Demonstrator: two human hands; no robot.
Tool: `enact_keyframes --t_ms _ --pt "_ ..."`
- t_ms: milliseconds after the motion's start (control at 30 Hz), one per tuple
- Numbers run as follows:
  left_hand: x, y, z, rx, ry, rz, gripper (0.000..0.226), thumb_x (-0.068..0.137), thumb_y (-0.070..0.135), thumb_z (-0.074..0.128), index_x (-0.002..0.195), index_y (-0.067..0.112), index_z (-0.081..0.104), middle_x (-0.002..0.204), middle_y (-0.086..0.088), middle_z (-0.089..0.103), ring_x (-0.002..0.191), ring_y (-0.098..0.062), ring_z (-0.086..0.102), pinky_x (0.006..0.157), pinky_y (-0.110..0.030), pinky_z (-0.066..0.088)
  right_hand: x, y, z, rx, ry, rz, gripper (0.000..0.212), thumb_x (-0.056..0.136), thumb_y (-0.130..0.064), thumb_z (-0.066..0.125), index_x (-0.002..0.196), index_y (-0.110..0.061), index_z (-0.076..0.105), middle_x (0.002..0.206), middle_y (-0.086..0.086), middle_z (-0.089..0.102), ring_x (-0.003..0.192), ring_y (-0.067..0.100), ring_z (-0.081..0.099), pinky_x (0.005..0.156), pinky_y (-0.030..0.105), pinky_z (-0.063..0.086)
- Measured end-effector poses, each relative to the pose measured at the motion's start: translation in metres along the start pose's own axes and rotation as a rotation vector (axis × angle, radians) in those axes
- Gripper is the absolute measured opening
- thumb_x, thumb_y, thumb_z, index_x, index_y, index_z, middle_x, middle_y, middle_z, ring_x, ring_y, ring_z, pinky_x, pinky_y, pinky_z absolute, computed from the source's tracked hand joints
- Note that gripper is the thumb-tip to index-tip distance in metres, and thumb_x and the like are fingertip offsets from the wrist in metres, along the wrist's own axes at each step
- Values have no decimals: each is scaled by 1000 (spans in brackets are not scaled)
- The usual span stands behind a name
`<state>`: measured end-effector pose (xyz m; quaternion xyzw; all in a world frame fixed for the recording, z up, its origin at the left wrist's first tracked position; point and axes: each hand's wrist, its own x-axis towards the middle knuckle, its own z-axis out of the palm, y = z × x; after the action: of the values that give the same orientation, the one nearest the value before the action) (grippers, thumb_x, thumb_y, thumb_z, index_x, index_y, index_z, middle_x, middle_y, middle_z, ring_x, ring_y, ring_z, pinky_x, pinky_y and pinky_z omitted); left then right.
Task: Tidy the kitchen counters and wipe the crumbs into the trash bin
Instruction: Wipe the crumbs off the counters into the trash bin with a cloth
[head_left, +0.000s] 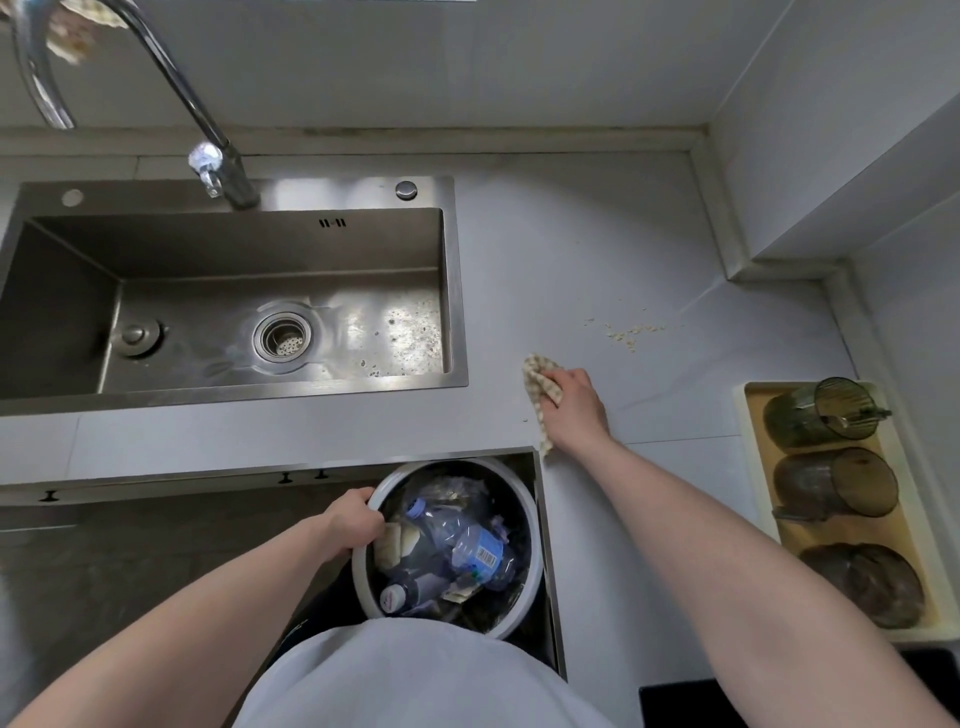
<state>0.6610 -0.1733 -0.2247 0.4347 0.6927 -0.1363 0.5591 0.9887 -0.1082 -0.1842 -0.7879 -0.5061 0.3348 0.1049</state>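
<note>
Gripping the rim of the trash bin (522, 499), the left hand (353, 519) holds it below the worktop (597, 249) edge. Farther out, the right hand (574, 402) bunches a checked cloth (540, 382); the crumbs (631, 330) lie well beyond. A fast sweep could scatter them past the bin onto the floor.

Bare counter (597, 249) lies open between the sink (457, 291) and the corner wall; a tray (748, 415) of tumblers (826, 415) blocks the right edge, crumbs (631, 330) lie unobstructed mid-counter
</note>
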Motion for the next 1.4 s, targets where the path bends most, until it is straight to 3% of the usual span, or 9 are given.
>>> enact_keyframes --t_ms 133,300,500,800,933,1000,1100,1233,1400 --pt "-3 2 1 4 6 2 39 77 6 61 112 24 65 98 -8 72 89 -26 70 75 -38 62 -21 -17 14 -5 -169 -38 48 90 -10 61 131 -35 59 124 -7 61 107 20 62 92 36 52" --pt "-8 6 -1 10 0 -4 35 80 6 59 111 22 65 100 -9 71 90 -27 69 68 -33 59 -90 -41 41 -60 -806 -103 32 87 -19 65 117 -30 68 90 -10 67 76 12 65 65 27 56" --pt "-10 7 -3 19 -12 12 37 78 5 58 110 24 66 100 -10 71 91 -27 69 77 -40 62 -71 -33 21 291 -482 1 19 88 -17 68 104 -27 71 90 -8 70 86 15 67 77 29 52" --pt "-9 9 -3 7 -32 2 37 83 5 59 115 23 63 101 -8 71 91 -23 68 66 -30 56 41 8 -102 332 429 111 24 90 -10 62 111 -12 71 99 3 69 88 15 57 73 18 36" --pt "-4 5 -1 10 -8 -3 38 80 8 60 112 27 66 98 -5 73 89 -23 70 73 -36 62 86 36 -132 197 466 146 35 87 -4 61 119 -16 71 106 7 70 93 26 64 77 27 50" --pt "-3 4 1 2 8 -5 35 79 8 60 109 27 67 96 -4 73 88 -22 70 76 -36 61 107 52 -138 87 447 170 41 85 -8 65 124 -19 69 116 13 70 107 34 64 91 36 54" --pt "-1 3 1 -4 7 -17 34 79 7 58 107 25 68 96 -6 73 88 -23 69 75 -37 60 124 69 -135 -66 303 282 56 87 -6 62 142 -20 57 146 17 52 137 36 45 116 36 35" --pt "2 3 2 1 9 -22 35 79 7 57 108 23 67 96 -7 73 88 -24 70 74 -38 60 123 77 -116 -207 125 276 75 90 -2 53 158 -26 29 169 4 13 154 32 14 124 37 16" --pt "0 6 2 -19 11 -30 32 80 7 61 107 23 67 94 -6 73 86 -23 69 67 -31 55 120 45 -82 -158 121 82 72 90 2 46 155 -30 38 169 -2 15 156 28 8 123 33 14"
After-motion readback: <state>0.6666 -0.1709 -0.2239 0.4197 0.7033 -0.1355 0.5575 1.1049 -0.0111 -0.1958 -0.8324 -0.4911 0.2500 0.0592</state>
